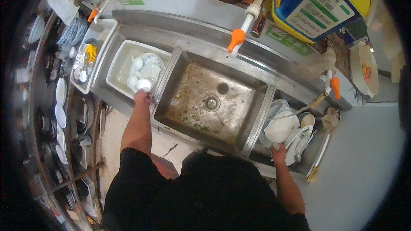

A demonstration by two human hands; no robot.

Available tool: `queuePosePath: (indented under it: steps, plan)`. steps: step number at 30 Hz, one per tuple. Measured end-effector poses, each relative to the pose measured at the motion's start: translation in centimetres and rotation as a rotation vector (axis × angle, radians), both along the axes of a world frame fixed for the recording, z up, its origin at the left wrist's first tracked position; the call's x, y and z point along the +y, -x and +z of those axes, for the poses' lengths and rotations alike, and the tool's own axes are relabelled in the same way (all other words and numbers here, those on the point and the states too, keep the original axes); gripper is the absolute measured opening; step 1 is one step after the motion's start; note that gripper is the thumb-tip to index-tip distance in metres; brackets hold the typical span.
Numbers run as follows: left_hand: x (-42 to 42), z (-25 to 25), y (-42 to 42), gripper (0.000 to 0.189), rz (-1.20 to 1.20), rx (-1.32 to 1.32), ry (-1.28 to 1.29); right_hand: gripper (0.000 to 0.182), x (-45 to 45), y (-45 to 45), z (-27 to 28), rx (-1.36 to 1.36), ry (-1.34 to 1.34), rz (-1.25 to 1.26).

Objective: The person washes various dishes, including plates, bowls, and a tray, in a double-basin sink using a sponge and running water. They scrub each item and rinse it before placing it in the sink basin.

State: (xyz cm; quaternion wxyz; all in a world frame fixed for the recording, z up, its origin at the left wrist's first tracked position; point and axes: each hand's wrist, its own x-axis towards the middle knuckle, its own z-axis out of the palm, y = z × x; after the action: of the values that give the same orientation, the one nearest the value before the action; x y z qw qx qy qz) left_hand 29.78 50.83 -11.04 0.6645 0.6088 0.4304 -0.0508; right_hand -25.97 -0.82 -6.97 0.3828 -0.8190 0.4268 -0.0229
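Observation:
My left hand [143, 97] grips a small white bowl [143, 85] at the front right corner of a white plastic tub [119, 61]. The tub sits in the left sink bay and holds water with several white dishes [151, 67]. In the right bay, my right hand [278, 154] is down at the near side of a pile of dirty dishes, where something pale and crumpled shows at its fingers. Whether it holds that is unclear. Beside it are a large white dish [282, 126], tilted oval plates [297, 142] and a metal spoon [298, 158].
Between the bays lies a stained steel basin [192, 102] with food scraps and a drain [211, 103]. An orange-handled tap [237, 40] overhangs its back edge. A large blue-and-yellow jug [318, 6] stands behind. Dish racks [61, 115] line the left. A brush [316, 100] leans into the right bay.

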Motion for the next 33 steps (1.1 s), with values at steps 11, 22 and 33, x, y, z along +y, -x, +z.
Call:
queuePosePath:
  steps: [11,22,33]
  plan:
    - [4.4,-2.4,-0.7,0.035,-1.354,0.332,-1.576,0.048,1.4,-2.7,2.0,0.349,-0.127,-0.016]
    - [-24.0,5.7,14.6,0.024,-1.021,-0.452,-0.242,0.032,-1.3,0.7,-9.7,-0.084,-0.896,-1.239]
    - [-41.4,5.6,33.0,0.036,-1.897,-0.136,-0.22,0.037,-3.6,-1.8,-9.2,-0.417,-1.323,-1.396]
